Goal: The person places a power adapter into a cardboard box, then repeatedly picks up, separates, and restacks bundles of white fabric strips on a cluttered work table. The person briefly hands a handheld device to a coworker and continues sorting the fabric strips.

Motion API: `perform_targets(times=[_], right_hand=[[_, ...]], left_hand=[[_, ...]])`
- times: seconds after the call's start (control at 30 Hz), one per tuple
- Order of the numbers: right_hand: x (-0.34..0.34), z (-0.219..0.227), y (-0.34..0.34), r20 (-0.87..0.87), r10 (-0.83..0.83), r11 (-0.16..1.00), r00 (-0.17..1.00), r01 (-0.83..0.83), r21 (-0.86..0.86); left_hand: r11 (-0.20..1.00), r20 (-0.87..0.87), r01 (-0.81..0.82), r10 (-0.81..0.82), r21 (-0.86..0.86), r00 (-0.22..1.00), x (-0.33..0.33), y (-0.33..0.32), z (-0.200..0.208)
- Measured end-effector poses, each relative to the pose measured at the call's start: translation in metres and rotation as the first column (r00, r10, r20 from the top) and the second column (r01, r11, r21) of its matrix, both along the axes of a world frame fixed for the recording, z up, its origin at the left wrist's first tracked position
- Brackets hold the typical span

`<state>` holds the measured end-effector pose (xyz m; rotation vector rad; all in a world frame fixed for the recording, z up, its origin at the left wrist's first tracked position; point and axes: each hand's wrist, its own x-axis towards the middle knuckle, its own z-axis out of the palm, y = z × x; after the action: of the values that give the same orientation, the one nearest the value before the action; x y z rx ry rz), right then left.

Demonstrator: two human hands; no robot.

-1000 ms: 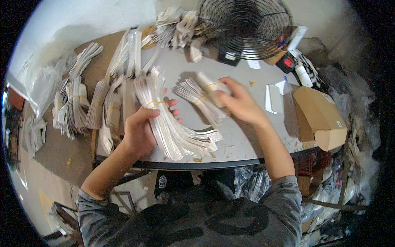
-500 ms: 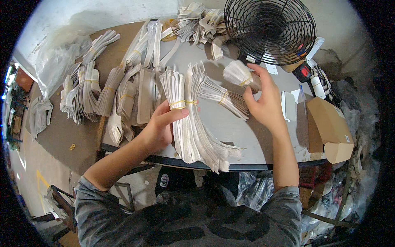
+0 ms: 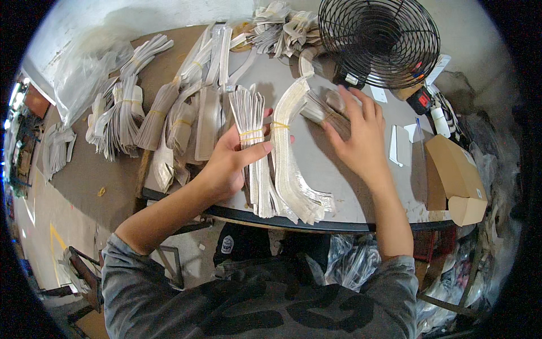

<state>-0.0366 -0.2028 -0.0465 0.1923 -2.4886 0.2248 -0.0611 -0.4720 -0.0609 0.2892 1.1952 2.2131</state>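
My left hand (image 3: 237, 155) is closed around a bundle of thin whitish strips (image 3: 248, 116) tied with a yellow rubber band. A second banded bundle of strips (image 3: 288, 141), curved at its lower end, stands against the first, with my left fingertips showing behind it. My right hand (image 3: 361, 130) is at the right of these, its fingers apart. Between its thumb and fingertips lie banded strip bundles (image 3: 319, 110) on the grey tabletop (image 3: 350, 195). Whether the right fingers touch them, I cannot tell.
More banded strip bundles (image 3: 121, 113) cover the table's left side. A heap of strips (image 3: 279, 28) lies at the back beside a black wire fan guard (image 3: 378, 42). An open cardboard box (image 3: 457, 175) stands at the right edge. A clear plastic bag (image 3: 84, 76) sits far left.
The two bundles at my left hand have spread apart and the curved one has turned. Beneath my right hand, the bundles now lie closer together. The right fingers have spread over them.
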Motion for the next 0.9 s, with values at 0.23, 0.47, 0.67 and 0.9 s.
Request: perform_targets(times=[0.23, 0.47, 0.67, 0.9], right_hand=[[0.027, 0.007, -0.056, 0.192, 0.508, 0.705, 0.839, -0.278, -0.653], [0.018, -0.001, -0.04, 0.077, 0.542, 0.426, 0.837, -0.195, -0.883], [0.03, 0.013, -0.047, -0.038, 0.57, 0.314, 0.821, -0.26, -0.913], [0.044, 0.021, -0.061, -0.162, 0.486, 0.57, 0.859, -0.452, -0.686]], left_hand=[[0.993, -0.168, -0.094, 0.082, -0.065, 0.982, 0.0, 0.003, -0.013], [0.858, -0.846, -0.458, 0.053, -0.234, 0.531, -0.003, 0.0, -0.006], [0.707, -0.95, -0.635, -0.241, -0.312, 0.198, 0.0, -0.015, 0.022], [0.946, -0.481, -0.012, -0.153, -0.323, 0.863, 0.032, -0.003, 0.033]])
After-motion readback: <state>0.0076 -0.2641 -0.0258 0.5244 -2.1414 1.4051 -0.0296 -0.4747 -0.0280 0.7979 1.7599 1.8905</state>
